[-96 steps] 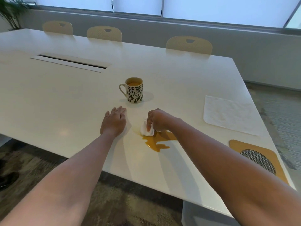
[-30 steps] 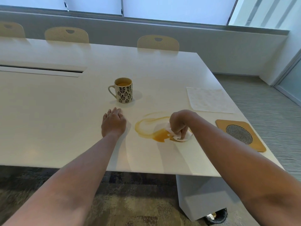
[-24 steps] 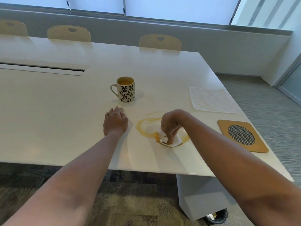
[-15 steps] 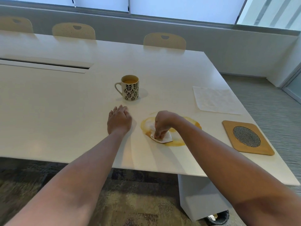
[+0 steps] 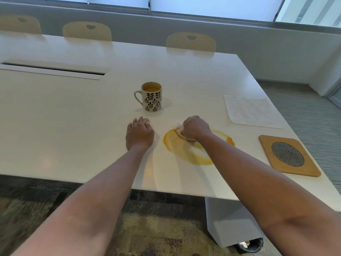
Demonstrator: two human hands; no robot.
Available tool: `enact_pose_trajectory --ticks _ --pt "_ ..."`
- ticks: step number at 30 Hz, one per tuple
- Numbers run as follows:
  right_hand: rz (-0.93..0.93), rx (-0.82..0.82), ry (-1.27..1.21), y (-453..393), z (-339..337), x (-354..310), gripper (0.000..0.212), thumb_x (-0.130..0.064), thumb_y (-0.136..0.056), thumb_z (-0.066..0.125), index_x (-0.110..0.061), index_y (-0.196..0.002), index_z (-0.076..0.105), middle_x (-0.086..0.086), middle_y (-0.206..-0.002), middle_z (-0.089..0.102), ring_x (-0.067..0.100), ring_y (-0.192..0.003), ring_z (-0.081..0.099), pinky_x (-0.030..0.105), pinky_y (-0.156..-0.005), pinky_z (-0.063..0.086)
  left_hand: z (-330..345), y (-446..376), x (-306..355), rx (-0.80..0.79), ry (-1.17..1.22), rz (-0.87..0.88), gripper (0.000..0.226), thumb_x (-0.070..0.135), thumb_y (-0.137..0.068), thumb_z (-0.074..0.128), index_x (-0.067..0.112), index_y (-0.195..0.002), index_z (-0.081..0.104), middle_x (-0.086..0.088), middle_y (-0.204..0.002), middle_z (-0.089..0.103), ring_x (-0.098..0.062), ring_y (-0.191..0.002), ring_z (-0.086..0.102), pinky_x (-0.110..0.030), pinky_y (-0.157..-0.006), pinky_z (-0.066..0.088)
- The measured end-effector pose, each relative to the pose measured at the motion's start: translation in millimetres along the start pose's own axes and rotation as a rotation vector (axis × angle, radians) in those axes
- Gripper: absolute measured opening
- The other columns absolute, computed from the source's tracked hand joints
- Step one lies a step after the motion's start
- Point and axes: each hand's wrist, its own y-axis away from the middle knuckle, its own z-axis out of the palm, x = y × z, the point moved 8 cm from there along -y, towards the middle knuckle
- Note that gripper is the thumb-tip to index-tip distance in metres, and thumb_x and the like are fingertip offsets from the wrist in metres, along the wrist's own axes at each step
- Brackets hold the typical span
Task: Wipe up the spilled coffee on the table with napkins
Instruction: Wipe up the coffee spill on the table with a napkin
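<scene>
the right hand (image 5: 195,127) has its grip closed on a small crumpled white paper napkin (image 5: 180,128), pressing it on the far-left part of the wide orange-brown coffee spill (image 5: 191,154) near the bench's near edge. the smear's long axis runs left to right. the left hand (image 5: 139,134) lies open on the white bench (image 5: 73,126), probably for support.

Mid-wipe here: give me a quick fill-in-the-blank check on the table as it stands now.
1. The right hand presses a crumpled ____ onto the coffee spill.
2. The left hand lies flat on the ____.
3. The patterned mug stands with its handle on its ____ side.
4. The wooden trivet lies ____ of the spill.

Missing words: napkin; table; left; right
</scene>
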Motion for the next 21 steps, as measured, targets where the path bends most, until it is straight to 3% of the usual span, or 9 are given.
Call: enact_pose_trajectory --ticks 3,9,13,15,17,19,20,21 --pt "0.023 -0.030 0.063 -0.8 -7.6 18.2 0.042 -0.037 -0.089 0.057 -0.015 -0.124 0.062 0.010 -0.131 0.055 0.029 -0.122 0.054 0.036 -0.091 0.048 -0.1 0.1 0.6 -0.001 0.003 0.001 0.047 0.024 -0.102 0.027 0.018 -0.136 0.058 -0.002 -0.155 0.044 -0.019 -0.148 0.026 -0.036 -0.122 0.015" --pt "0.064 -0.100 0.230 3.3 -20.6 63.0 0.035 -0.026 -0.092 0.051 -0.013 -0.122 0.061 0.009 -0.128 0.057 0.028 -0.119 0.055 0.038 -0.085 0.050 0.3 -0.4 1.2 0.007 -0.002 0.013 0.046 0.025 -0.102 0.027 0.017 -0.134 0.060 -0.003 -0.152 0.048 -0.020 -0.147 0.029 -0.038 -0.121 0.017" --pt "0.068 -0.203 0.353 14.3 -25.1 84.8 0.014 -0.025 -0.091 0.054 -0.012 -0.091 0.060 0.008 -0.110 0.064 0.028 -0.100 0.061 0.032 -0.069 0.045 1.7 -0.3 0.5 0.006 -0.010 0.017 0.047 0.025 -0.103 0.026 0.017 -0.135 0.059 -0.002 -0.152 0.047 -0.019 -0.147 0.029 -0.037 -0.121 0.017" --pt "0.092 -0.279 0.403 21.7 -21.1 93.3 0.016 -0.020 -0.091 0.058 -0.010 -0.079 0.054 0.008 -0.091 0.064 0.026 -0.082 0.061 0.031 -0.067 0.049 1.5 -0.6 1.6 0.009 -0.013 0.023 0.047 0.025 -0.103 0.026 0.016 -0.135 0.060 -0.003 -0.150 0.050 -0.020 -0.147 0.030 -0.038 -0.121 0.018" --pt "0.131 -0.410 0.449 30.8 -13.6 98.5 0.015 -0.010 -0.088 0.062 -0.008 -0.076 0.054 0.005 -0.073 0.058 0.023 -0.076 0.062 0.030 -0.071 0.052 0.7 -0.1 3.2 0.011 -0.018 0.026 0.047 0.025 -0.103 0.026 0.015 -0.134 0.060 -0.005 -0.149 0.050 -0.021 -0.146 0.031 -0.039 -0.120 0.019" --pt "0.153 -0.540 0.489 40.4 -6.7 96.9 0.012 -0.007 -0.085 0.067 -0.006 -0.076 0.060 0.005 -0.080 0.067 0.022 -0.090 0.069 0.028 -0.076 0.053 -0.2 0.3 4.2 0.012 -0.020 0.026 0.047 0.025 -0.103 0.026 0.015 -0.134 0.059 -0.007 -0.150 0.049 -0.022 -0.146 0.030 -0.039 -0.120 0.018" --pt "0.156 -0.583 0.482 46.4 -5.4 93.1 0.004 -0.006 -0.085 0.068 -0.003 -0.083 0.066 0.007 -0.092 0.072 0.022 -0.097 0.070 0.027 -0.079 0.055 -0.1 1.0 4.4 0.010 -0.022 0.025 0.046 0.025 -0.103 0.026 0.015 -0.135 0.059 -0.007 -0.151 0.049 -0.022 -0.146 0.030 -0.038 -0.121 0.018" --pt "0.159 -0.610 0.437 48.2 -1.8 89.7 0.010 -0.004 -0.085 0.068 0.001 -0.093 0.070 0.010 -0.102 0.073 0.022 -0.099 0.071 0.028 -0.084 0.055 0.1 2.0 4.5 0.008 -0.023 0.024 0.046 0.025 -0.103 0.026 0.015 -0.134 0.059 -0.008 -0.151 0.048 -0.022 -0.146 0.030 -0.038 -0.121 0.017"
